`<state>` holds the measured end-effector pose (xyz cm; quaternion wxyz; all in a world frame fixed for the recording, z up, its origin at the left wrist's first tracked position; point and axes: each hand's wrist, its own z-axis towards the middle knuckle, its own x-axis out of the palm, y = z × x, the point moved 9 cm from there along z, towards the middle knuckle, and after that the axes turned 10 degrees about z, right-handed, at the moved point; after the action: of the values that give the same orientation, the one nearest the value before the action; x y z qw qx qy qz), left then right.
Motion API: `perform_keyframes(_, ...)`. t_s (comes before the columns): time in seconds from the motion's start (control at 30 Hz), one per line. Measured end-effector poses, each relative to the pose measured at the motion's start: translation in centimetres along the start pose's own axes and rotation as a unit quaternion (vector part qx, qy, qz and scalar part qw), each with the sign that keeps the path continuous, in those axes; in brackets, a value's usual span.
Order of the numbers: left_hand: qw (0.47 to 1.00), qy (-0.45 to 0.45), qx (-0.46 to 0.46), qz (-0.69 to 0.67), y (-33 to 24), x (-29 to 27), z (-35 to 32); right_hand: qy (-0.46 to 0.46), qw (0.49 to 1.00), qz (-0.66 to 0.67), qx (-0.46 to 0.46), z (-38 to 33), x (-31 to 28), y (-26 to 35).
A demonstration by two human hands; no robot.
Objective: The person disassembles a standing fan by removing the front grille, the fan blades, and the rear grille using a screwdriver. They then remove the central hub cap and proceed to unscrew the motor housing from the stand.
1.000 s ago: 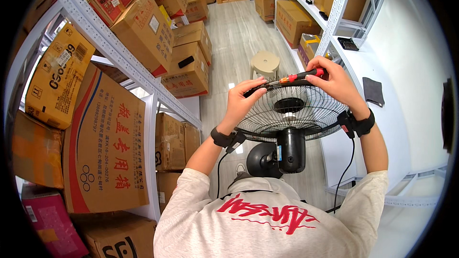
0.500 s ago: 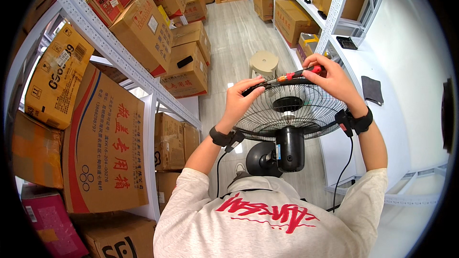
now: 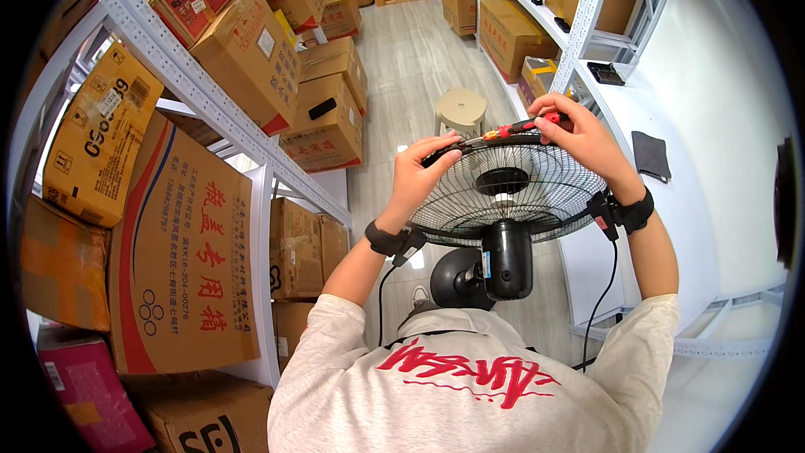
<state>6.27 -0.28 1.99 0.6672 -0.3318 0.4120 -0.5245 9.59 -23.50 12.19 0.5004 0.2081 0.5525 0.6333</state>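
A: Where does the view look from?
B: From the person's head, steeply down and forward, close over the fan point(image 3: 503, 189) held just past the chest.
A: And around it?
B: Fisheye bends the shelves point(image 3: 193, 88) on the left; the floor point(image 3: 411, 59) runs away to the far end.

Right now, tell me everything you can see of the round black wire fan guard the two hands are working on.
The round black wire fan guard is a domed grille of thin radial wires with a solid black hub at its middle. It sits on a black motor housing above a round black base, tilted to face away from the person. The left hand grips its upper left rim; the right hand holds a red-handled screwdriver along the top rim.
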Motion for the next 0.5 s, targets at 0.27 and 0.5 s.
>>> perform_keyframes(0.27,1.000,-0.001,-0.002,-0.001,0.0,-0.1,-0.1,0.011,0.987,-0.037,0.158,-0.5,-0.5,-1.7)
perform_keyframes(0.5,1.000,-0.005,-0.012,-0.004,0.1,-0.3,-0.2,-0.032,0.992,0.046,0.114,-0.6,-0.2,-0.7)
